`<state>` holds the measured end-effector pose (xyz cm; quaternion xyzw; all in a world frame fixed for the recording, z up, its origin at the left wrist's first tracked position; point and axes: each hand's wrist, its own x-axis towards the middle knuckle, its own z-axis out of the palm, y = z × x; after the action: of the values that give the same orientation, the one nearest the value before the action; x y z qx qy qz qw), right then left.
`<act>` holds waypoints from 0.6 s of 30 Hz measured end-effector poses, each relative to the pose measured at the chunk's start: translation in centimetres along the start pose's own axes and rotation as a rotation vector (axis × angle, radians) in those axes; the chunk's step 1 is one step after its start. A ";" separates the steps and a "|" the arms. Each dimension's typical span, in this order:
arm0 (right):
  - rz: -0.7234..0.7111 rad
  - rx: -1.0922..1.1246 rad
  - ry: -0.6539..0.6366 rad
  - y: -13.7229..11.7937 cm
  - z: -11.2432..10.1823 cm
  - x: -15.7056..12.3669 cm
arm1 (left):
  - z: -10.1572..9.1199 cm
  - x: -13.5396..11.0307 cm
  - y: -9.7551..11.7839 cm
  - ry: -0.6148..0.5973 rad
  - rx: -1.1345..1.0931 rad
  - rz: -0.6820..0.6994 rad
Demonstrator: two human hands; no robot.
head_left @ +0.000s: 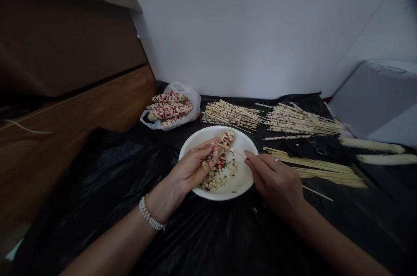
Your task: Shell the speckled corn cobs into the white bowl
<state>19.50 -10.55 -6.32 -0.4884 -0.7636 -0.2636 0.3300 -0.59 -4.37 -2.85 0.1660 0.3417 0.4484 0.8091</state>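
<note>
A: What's lost at your right hand [276, 180]?
B: It covers part of the skewer [232, 150]. Stick [317, 192] right of those fingers: same one? Can't tell.
A: Your left hand [195, 165]?
B: Hides some bowl [243, 180]; kernels [213, 182] below its fingertips too small to count. Forearms [120, 237] cut off, bottom edge.

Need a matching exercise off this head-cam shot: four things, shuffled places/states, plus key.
1. White bowl
2. Plastic bag
3. Stick over the bowl
4. Beaded bracelet

A. Around the left wrist
B. Several cobs inside
C. Gripped by the right hand
D. Loose kernels inside

Pairs: 1-D, 2-B, 3-C, 4-A
</note>
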 end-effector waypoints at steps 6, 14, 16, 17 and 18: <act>-0.006 -0.008 0.010 0.0 0.0 0.0 | 0.1 0.1 0.1 0.099 -0.012 0.023; -0.003 -0.017 0.005 0.1 0.1 0.0 | 0.2 0.1 0.0 0.078 -0.008 0.061; -0.001 -0.025 0.004 0.1 0.2 0.0 | 0.2 0.1 0.0 0.059 -0.004 0.062; -0.001 -0.025 0.005 0.1 0.2 -0.1 | 0.2 0.1 0.0 0.052 -0.005 0.060; -0.001 -0.024 0.004 0.1 0.2 -0.1 | 0.2 0.1 0.0 0.050 -0.009 0.057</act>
<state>19.60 -10.41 -6.48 -0.4915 -0.7599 -0.2738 0.3255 -0.41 -4.25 -2.75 0.1609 0.3548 0.4768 0.7880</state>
